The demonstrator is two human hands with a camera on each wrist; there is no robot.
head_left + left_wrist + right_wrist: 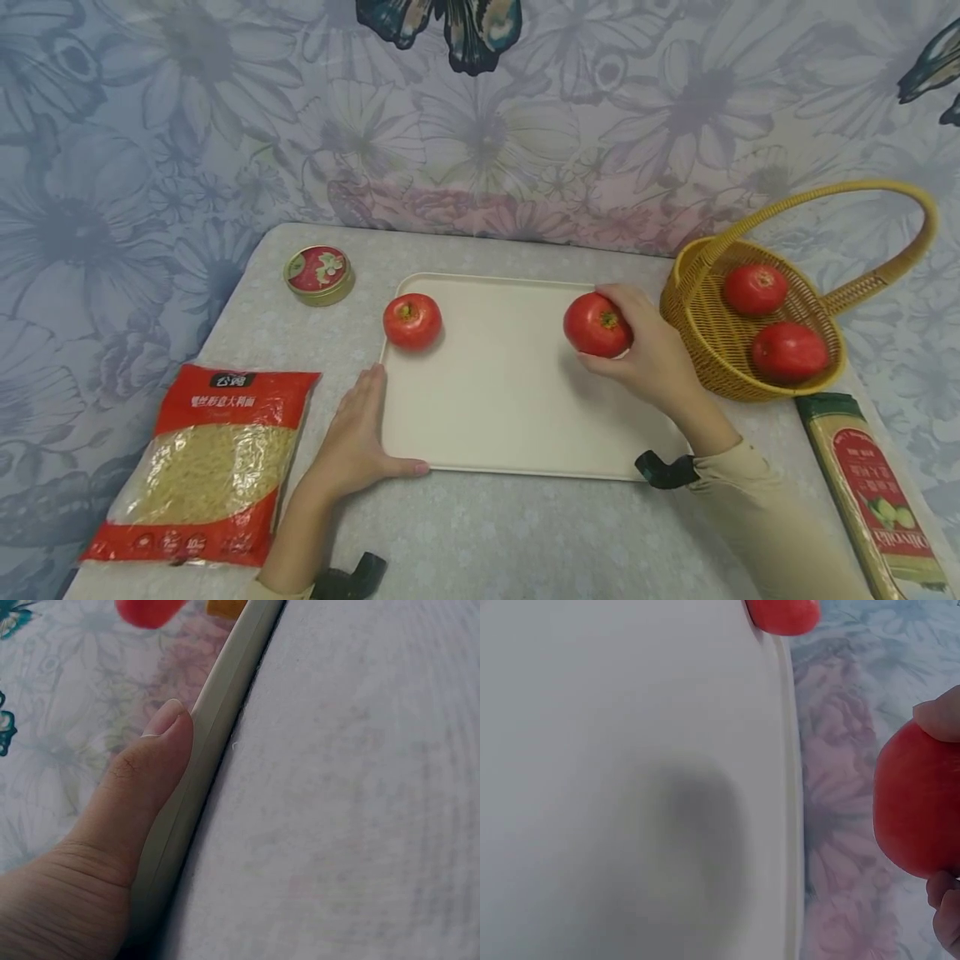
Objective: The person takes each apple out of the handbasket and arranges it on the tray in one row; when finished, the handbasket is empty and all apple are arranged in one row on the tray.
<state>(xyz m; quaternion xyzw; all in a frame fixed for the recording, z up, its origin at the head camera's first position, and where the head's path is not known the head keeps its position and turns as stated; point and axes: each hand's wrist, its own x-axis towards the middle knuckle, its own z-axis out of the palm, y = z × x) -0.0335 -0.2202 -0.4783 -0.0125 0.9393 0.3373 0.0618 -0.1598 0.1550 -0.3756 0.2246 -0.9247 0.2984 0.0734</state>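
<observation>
A tomato (597, 325) is gripped by my right hand (649, 348), thumb on one side and fingers on the other. It hangs over the right part of a cream rectangular tray (495, 417), casting a shadow there; the same tomato (919, 802) fills the right side of the right wrist view. Another tomato (412, 322) sits at the tray's far left corner. My left hand (358, 442) rests against the near left corner of the tray, fingers straight along its left side. In the left wrist view, the thumb (142, 776) lies along the tray's edge.
To the right stands a yellow wicker basket (693, 333) with a tall handle and two tomatoes inside. Below it lies a long green-and-gold packet (873, 492). A red-and-clear bag of pasta (210, 467) lies at left, and a round flat tin (319, 275) stands behind it.
</observation>
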